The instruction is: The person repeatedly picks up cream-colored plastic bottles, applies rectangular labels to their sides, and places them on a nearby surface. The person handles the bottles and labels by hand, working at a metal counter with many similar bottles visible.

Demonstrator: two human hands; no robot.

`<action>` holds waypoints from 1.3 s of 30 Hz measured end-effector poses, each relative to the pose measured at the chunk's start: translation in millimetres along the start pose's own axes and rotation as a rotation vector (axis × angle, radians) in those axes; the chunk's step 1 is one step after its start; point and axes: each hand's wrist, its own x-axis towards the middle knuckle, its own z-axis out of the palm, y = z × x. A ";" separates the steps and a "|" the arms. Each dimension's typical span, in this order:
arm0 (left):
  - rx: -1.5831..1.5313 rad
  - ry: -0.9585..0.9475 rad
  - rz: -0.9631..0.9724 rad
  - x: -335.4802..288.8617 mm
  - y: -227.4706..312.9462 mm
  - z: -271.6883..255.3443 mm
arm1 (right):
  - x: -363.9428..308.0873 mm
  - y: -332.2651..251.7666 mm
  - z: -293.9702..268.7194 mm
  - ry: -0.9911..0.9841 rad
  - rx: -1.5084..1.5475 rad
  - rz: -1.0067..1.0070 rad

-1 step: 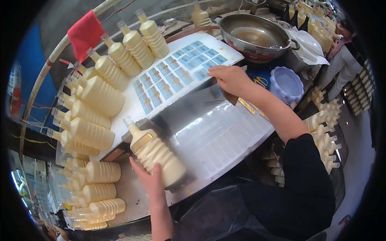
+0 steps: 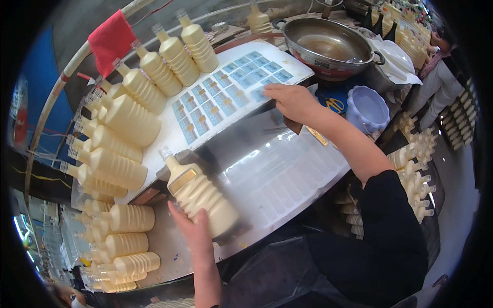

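Observation:
A cream ridged bottle (image 2: 205, 203) with a clear neck and a gold label (image 2: 184, 178) leans upright in front of me. Around its lower side my left hand (image 2: 192, 226) is closed, thumb and fingers apart on the ridges. My right hand (image 2: 295, 102) is at the edge of the white board (image 2: 164, 131), fingertips bent down on a blue label (image 2: 261, 93). A brown flat piece (image 2: 292, 124) sticks out below that palm; whether the fingers grip it or the label is hidden. Rows of blue labels (image 2: 211, 108), some with gold parts, lie on the board.
Cream bottles (image 2: 118, 120) line the board's left and back edges, more (image 2: 131, 219) stand below. A clear ribbed plastic tray (image 2: 287, 174) lies beneath my right arm. At the right are a large metal pan (image 2: 328, 43), a lilac bowl (image 2: 367, 108) and yellow-handled scissors (image 2: 335, 105).
The view has shifted very slightly. Both hands and the bottle keep nearly the same place; my right fingertips remain at the label.

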 end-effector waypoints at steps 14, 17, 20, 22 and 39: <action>0.026 -0.027 0.152 -31.0 -20.7 -2.8 | 4.2 -28.2 32.6 -0.081 -0.213 -0.001; -0.001 -0.002 0.136 -32.8 -19.5 -3.4 | 9.6 -26.2 40.2 -0.102 -0.245 -0.026; -0.041 0.034 0.127 -34.7 -22.0 -3.1 | 5.2 -23.0 29.5 -0.044 -0.226 -0.109; 0.007 0.071 0.178 -36.0 -23.4 -4.7 | -0.9 -17.5 23.2 0.043 -0.173 -0.143; -0.335 -0.377 0.007 -0.4 75.1 73.7 | -41.1 -150.9 -59.5 -0.432 1.314 0.578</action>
